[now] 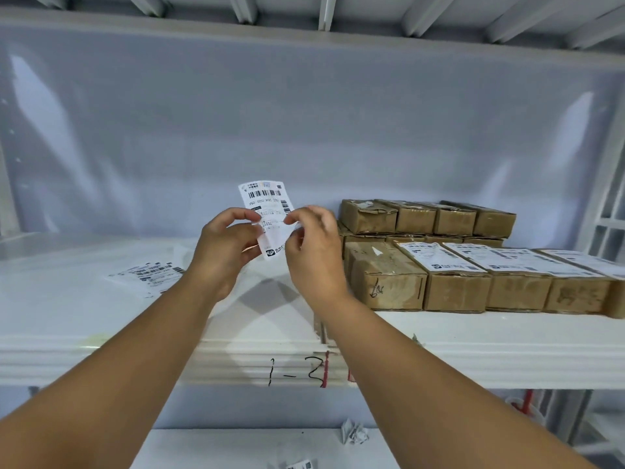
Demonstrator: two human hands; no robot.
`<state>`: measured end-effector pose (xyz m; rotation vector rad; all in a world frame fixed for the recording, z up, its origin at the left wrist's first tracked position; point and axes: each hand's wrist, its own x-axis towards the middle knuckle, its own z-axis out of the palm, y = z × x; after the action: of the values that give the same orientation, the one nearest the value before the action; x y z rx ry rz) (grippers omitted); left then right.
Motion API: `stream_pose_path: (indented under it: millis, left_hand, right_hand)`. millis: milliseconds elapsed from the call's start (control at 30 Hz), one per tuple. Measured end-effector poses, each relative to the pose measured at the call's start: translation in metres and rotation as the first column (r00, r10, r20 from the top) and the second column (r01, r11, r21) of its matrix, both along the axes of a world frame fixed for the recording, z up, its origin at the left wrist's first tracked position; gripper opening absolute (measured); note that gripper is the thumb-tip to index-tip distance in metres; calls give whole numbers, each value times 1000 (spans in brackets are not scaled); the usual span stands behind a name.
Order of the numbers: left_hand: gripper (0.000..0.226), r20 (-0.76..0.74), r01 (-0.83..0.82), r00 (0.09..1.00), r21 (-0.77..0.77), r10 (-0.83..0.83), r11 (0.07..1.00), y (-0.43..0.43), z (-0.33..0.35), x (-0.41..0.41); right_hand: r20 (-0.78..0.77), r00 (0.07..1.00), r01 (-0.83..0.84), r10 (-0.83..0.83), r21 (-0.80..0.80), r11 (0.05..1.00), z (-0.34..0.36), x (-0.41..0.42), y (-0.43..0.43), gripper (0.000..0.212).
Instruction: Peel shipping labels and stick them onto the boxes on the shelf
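- White shelving fills my feed: crumpled paper scraps (353, 433) lie on the lower board, and the shelf edge (473, 353) above is scribbled "1-2".
- My left hand (225, 245) and right hand (313, 252) both pinch one shipping label (265, 201), held upright over the shelf.
- The backing might be splitting at the right fingertips, but it's too blurry to tell.
- Spare labels (148, 274) lie to the left. Boxes (456, 292) sit to the right, the front-left one bare and its neighbours labelled.

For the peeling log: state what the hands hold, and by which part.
Both hold one shipping label, upright. The left hand pinches its left edge near mid-height; the right hand pinches the right edge opposite.
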<state>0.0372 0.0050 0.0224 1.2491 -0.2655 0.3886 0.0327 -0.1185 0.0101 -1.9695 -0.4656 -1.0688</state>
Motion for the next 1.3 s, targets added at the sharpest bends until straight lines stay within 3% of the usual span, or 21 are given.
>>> stream_pose_path:
  millis: [100, 333, 433, 633, 833, 967, 1300]
  left_hand:
    - [18, 33, 42, 999, -37, -40, 998, -13, 11, -4]
    - [19, 40, 186, 981, 52, -188, 981, -76, 26, -8]
    - [20, 9, 161, 986, 140, -164, 977, -99, 23, -7]
    - [18, 17, 60, 997, 352, -70, 934, -119, 15, -2]
    - [14, 36, 43, 998, 357, -59, 933, -120, -2, 10]
    - [14, 36, 31, 998, 381, -48, 924, -119, -6, 18]
    - [16, 67, 46, 994, 445, -84, 894, -119, -13, 20]
  right_hand:
    - [116, 993, 34, -31, -22, 999, 12, -9, -24, 22]
    - [76, 981, 182, -176, -71, 981, 36, -19, -108, 19]
    - [42, 979, 204, -201, -77, 976, 28, -20, -135, 20]
    - [15, 974, 221, -224, -252, 942, 2, -24, -166, 21]
    - [67, 965, 262, -253, -291, 920, -15, -20, -171, 24]
    - [182, 950, 299, -253, -308, 903, -17, -19, -170, 21]
    - [156, 961, 264, -229, -258, 929, -17, -21, -171, 22]
